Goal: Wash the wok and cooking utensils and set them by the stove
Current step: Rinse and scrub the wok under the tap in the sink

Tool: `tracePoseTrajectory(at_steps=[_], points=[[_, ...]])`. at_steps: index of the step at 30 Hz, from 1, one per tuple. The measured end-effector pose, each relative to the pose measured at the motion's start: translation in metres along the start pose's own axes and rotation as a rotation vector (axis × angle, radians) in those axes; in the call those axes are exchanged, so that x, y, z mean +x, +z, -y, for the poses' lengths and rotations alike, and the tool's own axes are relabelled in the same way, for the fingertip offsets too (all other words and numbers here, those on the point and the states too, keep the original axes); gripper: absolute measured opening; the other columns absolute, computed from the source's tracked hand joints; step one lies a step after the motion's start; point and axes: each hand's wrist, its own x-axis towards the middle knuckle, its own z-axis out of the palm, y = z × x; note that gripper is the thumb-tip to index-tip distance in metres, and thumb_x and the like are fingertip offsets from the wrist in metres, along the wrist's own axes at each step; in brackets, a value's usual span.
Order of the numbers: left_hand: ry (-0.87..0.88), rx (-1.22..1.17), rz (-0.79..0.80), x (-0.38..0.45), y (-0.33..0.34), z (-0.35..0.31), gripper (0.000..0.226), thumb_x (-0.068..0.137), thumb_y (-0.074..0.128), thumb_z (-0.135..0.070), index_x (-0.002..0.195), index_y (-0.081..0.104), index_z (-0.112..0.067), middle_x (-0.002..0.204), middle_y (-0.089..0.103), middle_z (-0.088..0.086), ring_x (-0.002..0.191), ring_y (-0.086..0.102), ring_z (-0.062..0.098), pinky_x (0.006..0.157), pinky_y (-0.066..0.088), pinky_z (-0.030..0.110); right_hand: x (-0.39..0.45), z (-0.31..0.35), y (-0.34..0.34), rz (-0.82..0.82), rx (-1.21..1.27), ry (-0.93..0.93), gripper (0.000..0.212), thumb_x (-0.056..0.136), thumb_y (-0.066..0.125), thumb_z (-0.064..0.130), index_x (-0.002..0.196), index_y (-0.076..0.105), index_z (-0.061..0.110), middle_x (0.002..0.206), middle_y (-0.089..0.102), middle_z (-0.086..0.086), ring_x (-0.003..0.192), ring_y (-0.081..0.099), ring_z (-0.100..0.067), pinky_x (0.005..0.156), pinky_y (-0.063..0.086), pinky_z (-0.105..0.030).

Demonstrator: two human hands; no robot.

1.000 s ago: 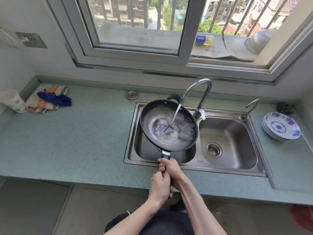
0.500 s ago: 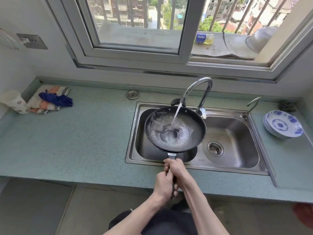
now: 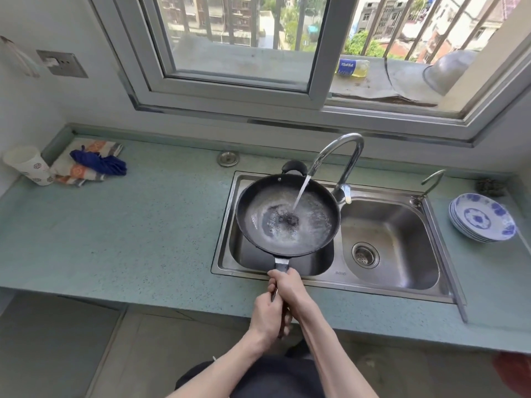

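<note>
Wok (image 3: pixel 287 216) is held over the left basin of the sink (image 3: pixel 402 288), directly under the running faucet (image 3: pixel 342 156); water pools in its centre. Its handle points to 6 o'clock. Right hand (image 3: pixel 287 285) grips the handle nearest the pan, fingers curled tight around it. Left hand (image 3: pixel 267 317) grips just behind, fingers wrapped likewise. Plates (image 3: pixel 482 216) are stacked at the sink's 3 o'clock. Cloths (image 3: pixel 89 165) and cup (image 3: pixel 27 165) lie at 9 o'clock.

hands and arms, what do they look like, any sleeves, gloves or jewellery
Both forearms are bare up to the bottom edge of the picture, with no sleeves in view. The left hand and the right hand wear no gloves, and no rings, watch or bracelet show. Dark clothing shows below, between the arms.
</note>
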Motion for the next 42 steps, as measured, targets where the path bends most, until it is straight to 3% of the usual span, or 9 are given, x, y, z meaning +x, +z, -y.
tracePoseTrajectory(at_steps=[5,10,22,26,30,32,36,39,42], points=[[-0.053,-0.051,0.089,0.002,0.003,-0.003,0.053,0.107,0.04,-0.029,0.058,0.045,-0.011,0.048,0.044,0.01,0.033,0.04,0.019,0.041,0.029,0.023,0.0,0.001,-0.01,-0.09,-0.089,-0.009,0.038,0.088,0.057,0.01,0.049,0.057,0.014,0.051,0.059,-0.005,0.049,0.052,-0.021,0.059,0.045,-0.033],[-0.076,-0.058,0.088,0.001,0.009,-0.007,0.052,0.108,0.039,-0.028,0.059,0.044,-0.011,0.046,0.044,0.008,0.032,0.04,0.018,0.041,0.028,0.023,0.001,-0.002,-0.015,-0.101,-0.054,0.017,0.039,0.089,0.058,0.011,0.05,0.057,0.014,0.052,0.058,-0.005,0.046,0.051,-0.019,0.054,0.043,-0.029],[-0.031,0.043,-0.051,-0.008,0.001,-0.012,0.05,0.108,0.039,-0.031,0.064,0.048,-0.008,0.047,0.047,0.01,0.033,0.043,0.021,0.037,0.028,0.02,0.002,-0.001,0.001,0.076,0.074,0.054,0.036,0.095,0.057,0.007,0.06,0.051,0.014,0.053,0.049,-0.003,0.042,0.042,-0.013,0.044,0.035,-0.024],[0.012,0.132,-0.093,-0.011,-0.007,-0.014,0.041,0.105,0.04,-0.023,0.067,0.049,-0.01,0.047,0.05,0.008,0.033,0.045,0.022,0.036,0.03,0.022,0.005,-0.002,0.005,0.112,0.068,0.044,0.041,0.096,0.059,0.012,0.056,0.051,0.018,0.056,0.052,-0.003,0.045,0.043,-0.013,0.049,0.034,-0.026],[0.05,0.231,-0.124,-0.012,-0.016,-0.015,0.04,0.101,0.046,-0.032,0.067,0.054,-0.011,0.045,0.054,0.003,0.035,0.05,0.021,0.039,0.035,0.025,0.006,0.0,0.008,0.158,0.087,0.065,0.042,0.095,0.063,0.019,0.054,0.053,0.02,0.06,0.056,-0.004,0.048,0.047,-0.015,0.055,0.034,-0.031],[0.092,0.351,-0.171,-0.012,-0.021,-0.013,0.041,0.098,0.048,-0.04,0.068,0.057,-0.014,0.049,0.06,0.003,0.042,0.057,0.022,0.044,0.042,0.033,0.006,0.004,0.01,0.183,0.118,0.102,0.041,0.094,0.065,0.019,0.056,0.053,0.019,0.059,0.056,-0.003,0.048,0.046,-0.014,0.054,0.036,-0.029],[0.202,0.715,-0.322,-0.009,-0.024,-0.009,0.038,0.097,0.047,-0.044,0.092,0.069,-0.014,0.085,0.075,0.008,0.083,0.07,0.029,0.062,0.046,0.036,0.008,0.007,0.016,0.224,0.204,0.141,0.026,0.091,0.069,0.023,0.07,0.053,0.021,0.057,0.048,0.004,0.051,0.041,-0.01,0.06,0.036,-0.027],[0.251,0.89,-0.384,-0.007,-0.027,-0.012,0.043,0.1,0.043,-0.045,0.102,0.07,-0.012,0.095,0.076,0.014,0.093,0.07,0.035,0.073,0.051,0.041,0.011,0.009,0.024,0.244,0.347,0.151,0.028,0.09,0.069,0.021,0.075,0.047,0.023,0.058,0.039,0.009,0.047,0.039,-0.005,0.071,0.038,-0.03],[0.279,0.965,-0.409,-0.008,-0.028,-0.015,0.04,0.102,0.041,-0.043,0.105,0.067,-0.013,0.099,0.075,0.014,0.096,0.07,0.035,0.077,0.05,0.042,0.015,0.011,0.026,0.313,0.468,0.193,0.035,0.096,0.065,0.018,0.07,0.043,0.024,0.059,0.032,0.011,0.044,0.034,-0.004,0.069,0.044,-0.027]])
